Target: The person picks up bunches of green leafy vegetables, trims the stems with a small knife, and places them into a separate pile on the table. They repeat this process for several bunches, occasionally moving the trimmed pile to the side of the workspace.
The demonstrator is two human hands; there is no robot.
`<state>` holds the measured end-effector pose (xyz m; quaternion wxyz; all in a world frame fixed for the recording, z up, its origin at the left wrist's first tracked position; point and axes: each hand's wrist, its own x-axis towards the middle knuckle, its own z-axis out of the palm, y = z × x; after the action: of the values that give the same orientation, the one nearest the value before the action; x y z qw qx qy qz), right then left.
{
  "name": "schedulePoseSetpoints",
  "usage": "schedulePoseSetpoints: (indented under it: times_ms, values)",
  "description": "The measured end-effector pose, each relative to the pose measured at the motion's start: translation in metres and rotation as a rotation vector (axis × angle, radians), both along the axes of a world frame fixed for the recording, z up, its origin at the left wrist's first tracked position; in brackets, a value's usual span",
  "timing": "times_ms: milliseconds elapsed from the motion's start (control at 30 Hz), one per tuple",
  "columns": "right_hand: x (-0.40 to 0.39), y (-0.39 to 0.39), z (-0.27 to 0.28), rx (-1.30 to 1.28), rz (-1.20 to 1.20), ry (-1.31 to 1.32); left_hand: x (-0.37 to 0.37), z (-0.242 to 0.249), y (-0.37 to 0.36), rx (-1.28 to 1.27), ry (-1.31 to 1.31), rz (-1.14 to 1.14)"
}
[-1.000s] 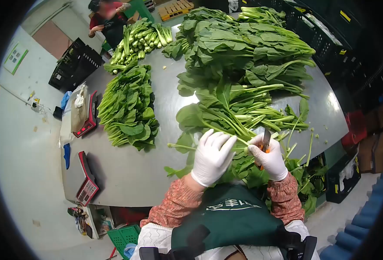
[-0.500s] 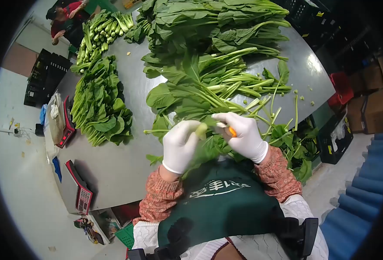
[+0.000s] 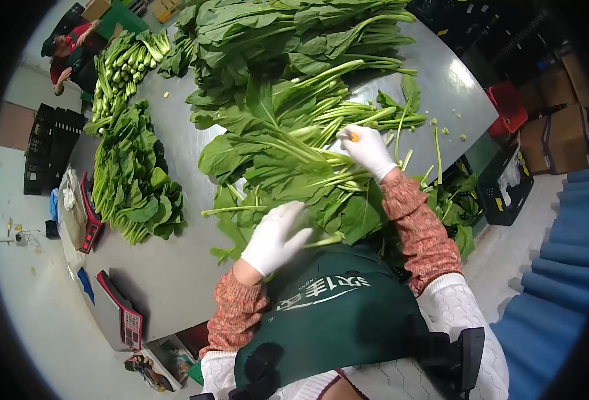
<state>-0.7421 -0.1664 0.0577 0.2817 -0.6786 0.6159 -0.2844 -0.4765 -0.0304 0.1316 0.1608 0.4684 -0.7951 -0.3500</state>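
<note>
My left hand, in a white glove, is over the near left edge of a leafy green pile. Its thumb is apart from the fingers and nothing shows between them; a cut stem lies just right of it. Higher up on the right, my gloved right hand is closed on a small orange object, its fingertips by the pale stems of the pile. What the orange object is part of is hidden.
Leafy bunches lie on the left of the metal table, near two red scales. A person stands far left. Black crates, a red bin and cardboard boxes are at the right.
My hands have come apart. The right went forward to the stems with the orange object; the left moved lower and opened, and the greenery between them is gone. The view has shifted.
</note>
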Motion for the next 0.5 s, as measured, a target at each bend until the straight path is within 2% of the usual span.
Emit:
schedulePoseSetpoints:
  times_ms: [33, 67, 100, 167, 200, 300, 433, 500]
  values:
    - [0.006, -0.003, -0.006, 0.016, 0.028, 0.081, 0.001, 0.0, -0.003, -0.019, -0.017, 0.021]
    - [0.013, -0.002, -0.011, 0.012, 0.029, 0.044, 0.002, -0.001, -0.004, -0.035, -0.025, 0.022]
    - [0.019, 0.0, -0.016, 0.066, 0.032, 0.12, 0.004, -0.003, -0.004, -0.053, -0.032, 0.025]
    - [0.028, 0.011, -0.026, -0.015, 0.055, 0.304, 0.007, -0.003, -0.003, -0.04, -0.039, 0.035]
    - [0.03, 0.023, -0.021, 0.208, 0.032, 0.29, 0.009, -0.004, -0.003, -0.032, -0.041, 0.044]
    - [0.029, 0.053, -0.038, 0.042, 0.065, 0.243, 0.015, -0.011, 0.003, 0.013, -0.046, 0.1]
    - [0.016, 0.062, -0.025, 0.238, 0.068, 0.258, 0.015, -0.027, 0.006, 0.01, -0.025, 0.116]
    - [0.011, 0.059, -0.035, 0.203, 0.049, 0.172, 0.01, -0.029, 0.004, 0.017, -0.007, 0.109]
